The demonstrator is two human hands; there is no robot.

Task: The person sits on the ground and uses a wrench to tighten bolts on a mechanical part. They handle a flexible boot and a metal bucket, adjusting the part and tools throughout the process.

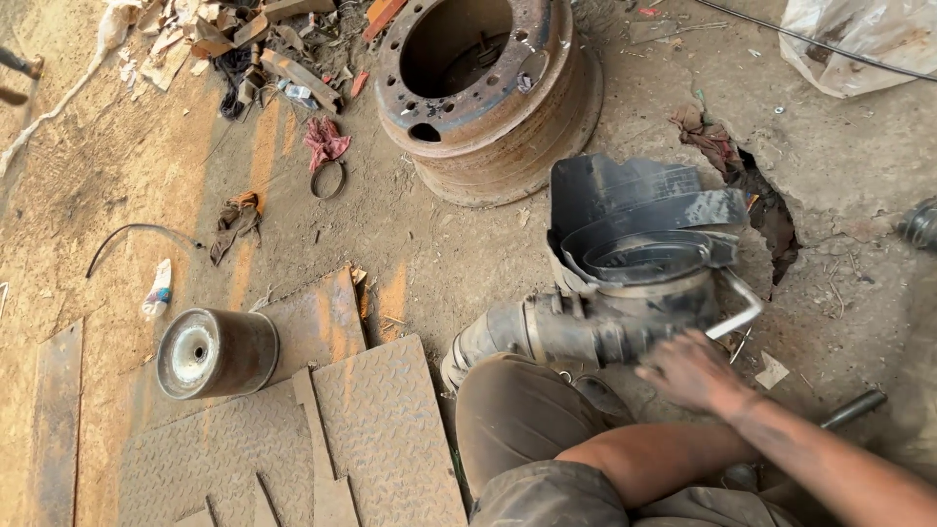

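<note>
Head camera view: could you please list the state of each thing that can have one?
Right hand: fingers spread, resting on the dirty pipe assembly, blurred.
Black plastic housing: open at the top, upright on the ground.
Rusty wheel rim: lying flat, hollow side up.
Metal canister: lying on its side on the tread plate.
Concrete floor: broken, a hole showing.
Left hand: not visible.

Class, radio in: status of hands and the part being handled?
Right hand on dusty air-duct assembly, grip unclear. Left hand out of view. Rusty wheel rim behind, apart.

rusty metal and grimy plastic everywhere

wheel rim (pixel 488 93) is looking rough and rusted, black housing (pixel 634 220) showing matt dusty plastic.
</note>
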